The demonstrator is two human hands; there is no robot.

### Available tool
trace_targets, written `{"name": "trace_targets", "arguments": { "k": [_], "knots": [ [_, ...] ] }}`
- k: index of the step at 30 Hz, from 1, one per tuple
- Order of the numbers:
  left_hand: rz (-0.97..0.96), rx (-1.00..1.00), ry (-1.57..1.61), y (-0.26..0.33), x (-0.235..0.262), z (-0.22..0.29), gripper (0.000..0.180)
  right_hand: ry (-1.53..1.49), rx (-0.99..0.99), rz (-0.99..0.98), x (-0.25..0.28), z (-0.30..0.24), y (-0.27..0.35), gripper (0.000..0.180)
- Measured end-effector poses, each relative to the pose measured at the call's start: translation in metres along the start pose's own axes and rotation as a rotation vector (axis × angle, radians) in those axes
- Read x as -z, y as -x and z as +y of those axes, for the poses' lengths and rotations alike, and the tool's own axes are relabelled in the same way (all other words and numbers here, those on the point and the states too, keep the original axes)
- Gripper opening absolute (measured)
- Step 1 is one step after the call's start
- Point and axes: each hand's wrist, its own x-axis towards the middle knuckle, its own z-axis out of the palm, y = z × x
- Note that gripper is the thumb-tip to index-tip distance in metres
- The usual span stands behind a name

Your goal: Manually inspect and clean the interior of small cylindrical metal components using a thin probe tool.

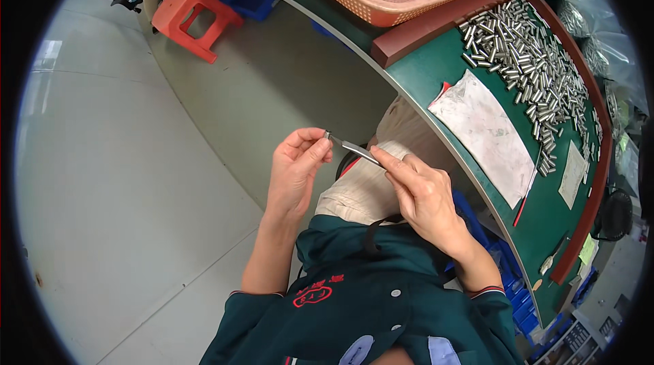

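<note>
Over my lap, the fingertips of my left hand [294, 177] pinch a small metal cylinder [328, 134]; most of it is hidden by the fingers. My right hand [428, 200] is closed on a slim silver knife-like tool [361, 153], the index finger lying along its handle. The tool's thin tip points left and reaches the cylinder's end or close to it. To the right, on the green table [436, 68], lies a big pile of short shiny metal cylinders [528, 58]. A stained white cloth [485, 137] is spread nearer to me.
A pink plastic basket [402, 7] with more cylinders and a yellow paper stands at the table's far end. Dark red strips [429, 27] border the pile. A red stick [520, 211] and a small brush-like tool [549, 261] lie nearby. A red stool [194, 21] stands on the floor.
</note>
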Motion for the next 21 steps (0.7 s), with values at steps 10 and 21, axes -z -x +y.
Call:
{"name": "trace_targets", "arguments": {
  "k": [10, 21],
  "knots": [
    [0.01, -0.019, -0.048, 0.0039, 0.0035, 0.0004, 0.014, -0.002, 0.007, -0.023, -0.0027, -0.0007, 0.0006, 0.035],
    [0.045, -0.083, -0.136, 0.006, -0.0017, -0.0003, 0.017, 0.017, 0.013, -0.028, -0.0021, -0.0019, 0.0029, 0.037]
  ]
}}
